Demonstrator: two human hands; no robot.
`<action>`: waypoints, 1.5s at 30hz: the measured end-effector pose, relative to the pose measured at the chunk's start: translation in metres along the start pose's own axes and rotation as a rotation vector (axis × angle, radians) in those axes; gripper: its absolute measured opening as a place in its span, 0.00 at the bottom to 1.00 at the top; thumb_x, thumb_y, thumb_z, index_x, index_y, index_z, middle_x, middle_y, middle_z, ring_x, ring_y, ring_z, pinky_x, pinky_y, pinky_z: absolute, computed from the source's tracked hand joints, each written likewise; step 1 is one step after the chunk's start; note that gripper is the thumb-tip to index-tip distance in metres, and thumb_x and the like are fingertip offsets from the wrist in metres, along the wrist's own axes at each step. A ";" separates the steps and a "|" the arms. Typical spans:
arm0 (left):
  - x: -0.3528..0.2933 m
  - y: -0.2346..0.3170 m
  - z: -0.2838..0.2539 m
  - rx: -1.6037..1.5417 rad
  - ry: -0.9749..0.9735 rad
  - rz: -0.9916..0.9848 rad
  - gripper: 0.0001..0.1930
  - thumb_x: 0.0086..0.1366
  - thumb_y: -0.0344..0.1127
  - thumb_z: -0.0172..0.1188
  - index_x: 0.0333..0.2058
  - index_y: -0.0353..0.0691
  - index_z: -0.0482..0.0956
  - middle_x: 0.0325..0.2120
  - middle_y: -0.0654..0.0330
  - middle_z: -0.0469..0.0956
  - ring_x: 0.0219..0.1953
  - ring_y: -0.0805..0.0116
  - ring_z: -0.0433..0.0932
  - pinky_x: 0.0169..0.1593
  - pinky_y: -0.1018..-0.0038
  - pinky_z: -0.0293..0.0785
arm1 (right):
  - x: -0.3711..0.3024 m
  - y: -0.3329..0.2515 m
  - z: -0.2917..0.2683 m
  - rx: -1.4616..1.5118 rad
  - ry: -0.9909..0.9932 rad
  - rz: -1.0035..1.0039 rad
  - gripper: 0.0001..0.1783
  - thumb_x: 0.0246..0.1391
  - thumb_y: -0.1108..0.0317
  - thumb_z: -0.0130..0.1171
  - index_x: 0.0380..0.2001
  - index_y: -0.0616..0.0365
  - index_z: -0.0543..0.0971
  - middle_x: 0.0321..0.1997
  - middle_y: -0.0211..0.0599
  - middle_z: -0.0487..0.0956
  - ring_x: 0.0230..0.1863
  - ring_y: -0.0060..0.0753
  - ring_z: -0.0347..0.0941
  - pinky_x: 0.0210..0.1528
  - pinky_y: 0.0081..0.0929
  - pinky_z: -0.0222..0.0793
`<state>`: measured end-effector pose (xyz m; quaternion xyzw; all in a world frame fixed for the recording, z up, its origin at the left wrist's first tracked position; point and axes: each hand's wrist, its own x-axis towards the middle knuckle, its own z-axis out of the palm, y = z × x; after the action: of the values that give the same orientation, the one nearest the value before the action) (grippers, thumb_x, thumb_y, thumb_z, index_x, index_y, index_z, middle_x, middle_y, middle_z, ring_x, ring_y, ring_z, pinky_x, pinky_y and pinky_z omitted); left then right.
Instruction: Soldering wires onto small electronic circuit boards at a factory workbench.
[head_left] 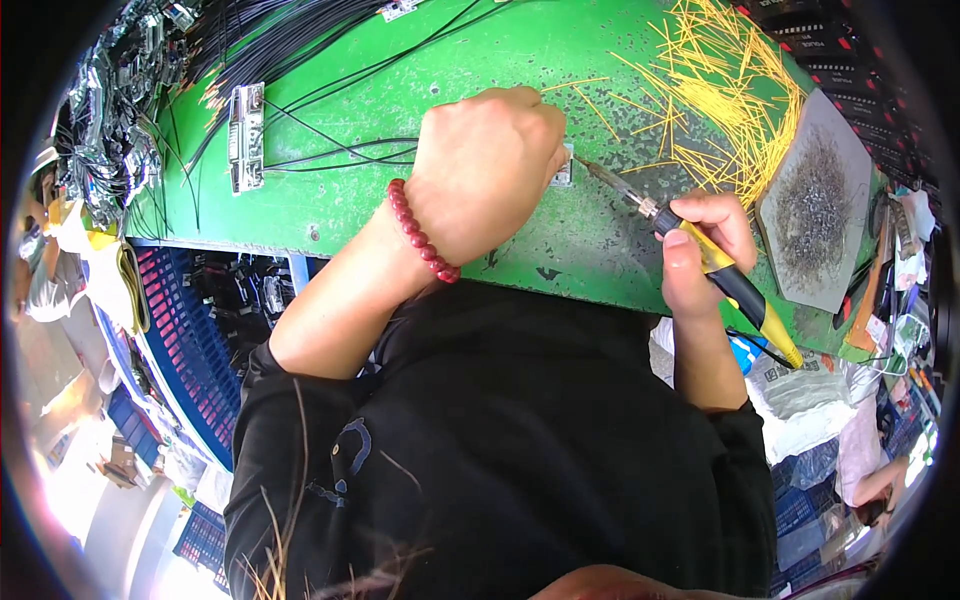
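Note:
My right hand point(705, 255) grips a yellow-and-black soldering iron point(738, 288) like a pen. The iron's thin tip points left at a small white-and-silver part point(566, 168) that sticks out beside the fingers of my left hand point(490, 165). That hand is closed over the part, knuckles up, and hides most of it. Black wires point(350, 152) run leftward from under the left hand to a similar clear-and-silver part point(246, 137) lying on the green tabletop point(380, 225). Whether the iron's tip touches the part I cannot tell.
Loose thin yellow wires point(725, 100) are heaped at the far right, beside a grey plate point(818, 205) with dark specks. Black wires point(270, 45) with bare ends lie at the far left, near piled shiny parts point(100, 110). A blue basket point(185, 330) stands below the table's left edge.

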<state>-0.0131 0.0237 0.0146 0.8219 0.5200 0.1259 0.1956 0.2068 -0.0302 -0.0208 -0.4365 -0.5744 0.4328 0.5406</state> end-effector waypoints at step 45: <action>-0.001 -0.008 -0.033 -0.052 0.276 0.102 0.07 0.52 0.25 0.65 0.26 0.35 0.73 0.24 0.54 0.76 0.27 0.56 0.76 0.32 0.67 0.71 | 0.016 -0.022 0.009 0.149 0.066 0.111 0.15 0.59 0.74 0.56 0.49 0.63 0.73 0.36 0.43 0.80 0.32 0.20 0.76 0.30 0.17 0.72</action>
<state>-0.0336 0.0316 0.0405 0.8167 0.4963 0.2609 0.1365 0.1965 -0.0205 0.0040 -0.4405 -0.4974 0.4889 0.5653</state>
